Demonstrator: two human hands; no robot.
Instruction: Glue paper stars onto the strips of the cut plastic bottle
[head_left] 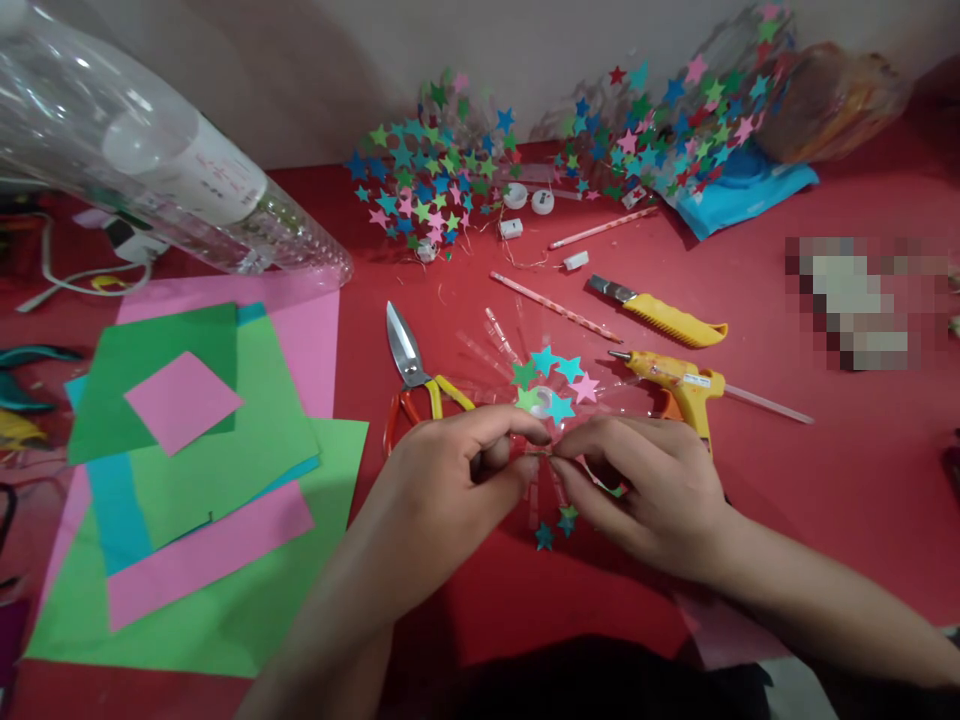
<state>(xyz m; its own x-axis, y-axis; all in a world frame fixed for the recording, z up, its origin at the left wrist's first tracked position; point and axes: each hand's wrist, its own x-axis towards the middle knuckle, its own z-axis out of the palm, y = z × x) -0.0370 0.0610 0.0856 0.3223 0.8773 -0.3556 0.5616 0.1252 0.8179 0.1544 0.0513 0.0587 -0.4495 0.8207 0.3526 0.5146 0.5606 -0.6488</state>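
Fingertips together, my left hand and my right hand pinch a thin strand between them; its material is too fine to tell. Just beyond and beneath them lies a piece made of clear plastic strips spreading out from a middle. Green, turquoise and pink paper stars sit around that middle. Two more turquoise stars show at strip ends below my fingers. My hands hide part of the piece. Beside my left hand are scissors, partly covered. A yellow glue gun lies behind my right hand.
Star-covered pieces stand along the wall with small white battery boxes. A yellow cutter and pencils lie ahead. Coloured paper sheets and a large clear bottle occupy the left. A blue packet lies back right.
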